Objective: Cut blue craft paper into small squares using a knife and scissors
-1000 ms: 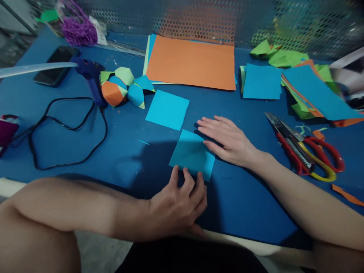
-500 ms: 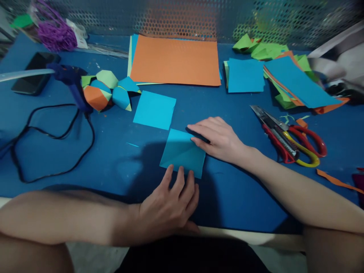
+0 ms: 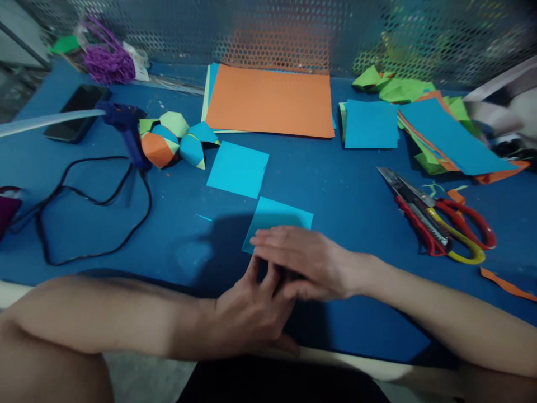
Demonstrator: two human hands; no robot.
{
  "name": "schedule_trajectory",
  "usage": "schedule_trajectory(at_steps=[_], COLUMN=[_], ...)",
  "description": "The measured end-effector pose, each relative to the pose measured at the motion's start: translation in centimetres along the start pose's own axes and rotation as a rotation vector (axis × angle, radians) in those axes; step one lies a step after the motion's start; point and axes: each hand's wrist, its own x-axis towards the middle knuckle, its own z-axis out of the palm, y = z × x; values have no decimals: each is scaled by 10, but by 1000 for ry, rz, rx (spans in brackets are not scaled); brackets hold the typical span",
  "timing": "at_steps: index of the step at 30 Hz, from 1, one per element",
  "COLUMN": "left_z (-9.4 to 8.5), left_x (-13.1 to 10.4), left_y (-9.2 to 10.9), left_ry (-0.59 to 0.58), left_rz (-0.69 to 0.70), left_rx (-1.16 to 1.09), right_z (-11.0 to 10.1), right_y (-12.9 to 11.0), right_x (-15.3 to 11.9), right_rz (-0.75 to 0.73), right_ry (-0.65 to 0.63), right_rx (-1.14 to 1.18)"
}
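Observation:
Under my hands lies a blue square of paper [image 3: 283, 212] with faint creases across it. My right hand [image 3: 306, 260] rests flat over its lower half, fingers stretched out toward the left, and hides that part of the sheet. Below it, my left hand [image 3: 251, 313] has its fingers apart, their tips at the paper's near edge and partly covered by my right hand. A second blue paper square [image 3: 238, 169] lies just beyond, up and to the left, touched by neither hand.
Scissors [image 3: 486, 224] and a red cutter knife [image 3: 422, 226] lie at right. Behind are orange sheets [image 3: 272, 101], a small blue paper stack [image 3: 371, 124] and blue strips [image 3: 457, 134]. Folded paper pieces [image 3: 168, 148], a glue gun [image 3: 130, 134], its cord [image 3: 94, 257] and a phone [image 3: 78, 115] are left.
My right hand has moved from the paper's upper right corner down and left over its lower half. My left hand stays at the near edge. The whole view has shifted slightly.

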Motion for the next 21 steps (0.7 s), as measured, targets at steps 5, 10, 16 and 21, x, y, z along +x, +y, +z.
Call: schedule_trajectory(at_steps=[5, 10, 16, 21], left_z=[3, 4, 1, 2], left_x=[4, 4, 5, 5], left_y=[3, 3, 1, 1], left_ry=[15, 34, 53, 59], left_rz=[-32, -17, 26, 28], left_rx=[15, 29, 58, 78], right_z=[8, -1, -4, 1], right_y=[-1, 15, 32, 34], right_x=[7, 12, 16, 15], right_rz=[92, 155, 195, 233], right_ry=[-269, -319, -310, -215], right_rx=[129, -24, -218, -281])
